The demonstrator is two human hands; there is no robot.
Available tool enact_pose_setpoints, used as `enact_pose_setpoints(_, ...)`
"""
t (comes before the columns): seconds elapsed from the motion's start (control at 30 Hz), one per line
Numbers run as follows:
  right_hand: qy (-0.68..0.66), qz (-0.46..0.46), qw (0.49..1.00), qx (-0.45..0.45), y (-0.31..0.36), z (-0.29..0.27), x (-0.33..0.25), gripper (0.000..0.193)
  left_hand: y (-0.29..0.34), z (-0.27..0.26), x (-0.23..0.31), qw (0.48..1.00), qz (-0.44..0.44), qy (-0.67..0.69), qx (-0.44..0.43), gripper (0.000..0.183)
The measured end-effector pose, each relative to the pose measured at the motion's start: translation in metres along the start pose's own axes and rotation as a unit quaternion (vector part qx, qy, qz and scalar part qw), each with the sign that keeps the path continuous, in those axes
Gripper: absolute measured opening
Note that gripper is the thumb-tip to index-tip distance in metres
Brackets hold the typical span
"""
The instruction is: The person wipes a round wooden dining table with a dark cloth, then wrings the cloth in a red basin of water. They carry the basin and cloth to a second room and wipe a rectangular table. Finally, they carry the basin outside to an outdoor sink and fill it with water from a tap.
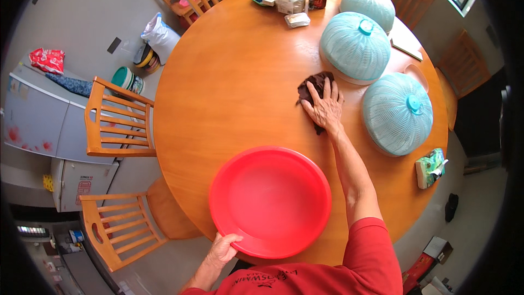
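Right hand (326, 106): flat, pressing dark cloth (314, 88) on round table (229, 93) (centre, toward 1 o'clock).
Left hand (222, 247): gripping red basin (270, 201) rim, 7 o'clock.
Technique: probably best kept flat, clear of mesh covers (356, 46).

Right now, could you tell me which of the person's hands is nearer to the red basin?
Left. The left hand grips the near rim of the red basin. The right hand is apart from it, farther across the table, pressing on a dark cloth.
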State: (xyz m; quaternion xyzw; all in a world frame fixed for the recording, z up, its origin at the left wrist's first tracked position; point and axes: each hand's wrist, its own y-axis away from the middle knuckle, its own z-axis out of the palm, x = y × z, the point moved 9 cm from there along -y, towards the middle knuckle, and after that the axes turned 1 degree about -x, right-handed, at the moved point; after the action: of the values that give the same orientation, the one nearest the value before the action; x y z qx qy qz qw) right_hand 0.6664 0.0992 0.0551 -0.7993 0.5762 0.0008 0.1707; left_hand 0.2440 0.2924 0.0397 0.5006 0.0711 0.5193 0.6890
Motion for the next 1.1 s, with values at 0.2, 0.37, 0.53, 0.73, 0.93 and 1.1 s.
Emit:
enact_pose_setpoints(0.2, 0.010, -0.025, 0.996, -0.085, -0.060, 0.027, -0.033, 0.057, 0.000, -0.009, -0.005, 1.000, 0.007, 0.002, 0.025, 0.060)
enact_pose_setpoints(0.37, -0.010, -0.062, 0.993, -0.098, -0.069, 0.035, -0.041, 0.052, 0.003, -0.002, -0.002, 0.999, 0.021, -0.005, 0.047, 0.051)
enact_pose_setpoints(0.53, -0.074, -0.259, 0.961, -0.056, 0.009, 0.012, -0.072, 0.041, -0.001, 0.000, 0.001, 0.999, 0.034, -0.007, 0.021, 0.052)
enact_pose_setpoints(0.73, -0.067, -0.250, 0.963, -0.074, 0.111, -0.030, -0.053, 0.039, -0.003, 0.002, 0.001, 0.999, 0.039, -0.011, 0.003, 0.053)
enact_pose_setpoints(0.93, -0.035, -0.117, 0.992, -0.003, 0.160, -0.059, -0.007, 0.041, -0.006, 0.001, -0.001, 0.999, 0.052, -0.007, 0.001, 0.052)
enact_pose_setpoints(1.1, 0.020, 0.045, 0.999, 0.019, 0.070, -0.024, 0.037, 0.054, -0.011, -0.009, -0.001, 0.997, 0.074, -0.020, -0.003, 0.048)
